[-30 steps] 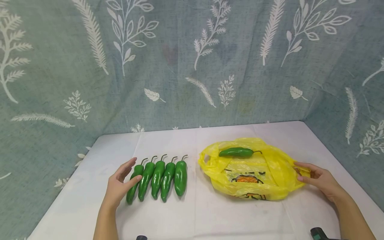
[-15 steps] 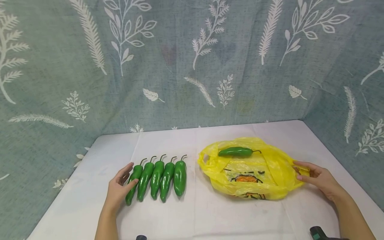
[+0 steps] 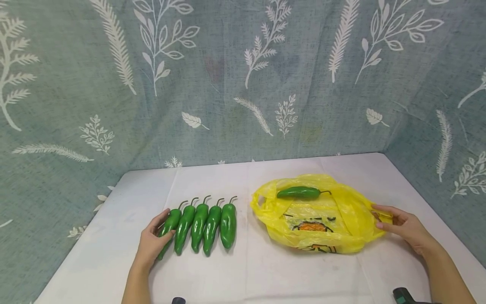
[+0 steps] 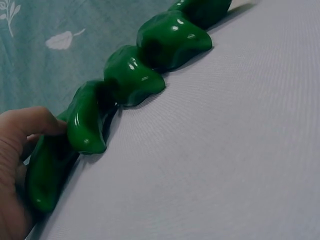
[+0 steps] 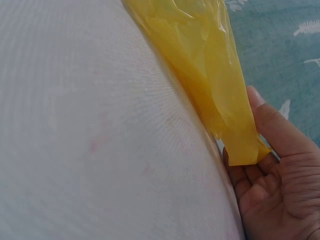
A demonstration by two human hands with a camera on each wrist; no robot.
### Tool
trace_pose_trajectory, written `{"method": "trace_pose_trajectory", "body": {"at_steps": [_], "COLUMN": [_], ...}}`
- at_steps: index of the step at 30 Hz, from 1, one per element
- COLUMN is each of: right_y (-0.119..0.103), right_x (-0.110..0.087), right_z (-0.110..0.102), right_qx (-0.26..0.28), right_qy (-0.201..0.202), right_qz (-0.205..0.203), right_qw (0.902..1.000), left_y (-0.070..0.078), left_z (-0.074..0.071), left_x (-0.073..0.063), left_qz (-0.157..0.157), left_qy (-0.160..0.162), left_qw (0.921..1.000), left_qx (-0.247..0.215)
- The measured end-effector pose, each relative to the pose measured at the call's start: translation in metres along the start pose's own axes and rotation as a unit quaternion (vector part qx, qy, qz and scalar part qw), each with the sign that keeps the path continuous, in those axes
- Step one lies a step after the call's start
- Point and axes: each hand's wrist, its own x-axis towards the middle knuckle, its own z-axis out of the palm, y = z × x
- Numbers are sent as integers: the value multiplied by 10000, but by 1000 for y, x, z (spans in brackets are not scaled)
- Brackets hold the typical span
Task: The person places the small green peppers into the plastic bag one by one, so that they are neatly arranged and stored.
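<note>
Several glossy green chili peppers lie side by side in a row, stems pointing away. Around the leftmost green chili pepper (image 3: 165,241) my left hand (image 3: 151,238) has its thumb on the near side and its fingers on the far side. That pepper still rests on the table, as the left wrist view shows. On the right lies a yellow plastic bag (image 3: 345,211), flattened, with a cartoon print. Another green pepper (image 3: 299,192) sits on the bag. My right hand (image 3: 408,230) holds the bag's handle end (image 5: 242,145) between thumb and fingers; some fingertips are hidden.
A white cloth (image 3: 265,274) covers the table. A patterned grey-green fabric (image 3: 228,84) hangs behind and at both sides. Other peppers (image 3: 228,226) stand close to the held one. Two dark device parts (image 3: 401,294) show at the lower edge.
My left hand has lowered onto the leftmost pepper and its fingers have closed around it. The right hand, the bag and the other peppers stay in place.
</note>
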Motion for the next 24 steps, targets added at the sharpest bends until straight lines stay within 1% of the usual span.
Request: {"method": "trace_pose_trajectory", "body": {"at_steps": [4, 10, 14, 19, 24], "right_y": [0, 1, 1, 1, 0], "right_x": [0, 0, 0, 0, -1], "right_z": [0, 1, 0, 0, 1], "right_qx": [-2, -53, -104, -59, -55], "right_qy": [18, 45, 51, 41, 42], "right_qz": [-55, -49, -36, -55, -65], "right_qw": [10000, 10000, 9999, 10000, 10000], "left_y": [-2, -4, -4, -3, -3], "left_z": [1, -1, -2, -1, 0], "left_x": [1, 1, 1, 2, 1], "left_qz": [-145, -565, -767, -894, -892], "left_qy": [19, 7, 35, 105, 238], "left_qw": [9997, 9964, 9945, 9926, 9914], "left_qx": [195, 634, 707, 813, 925]}}
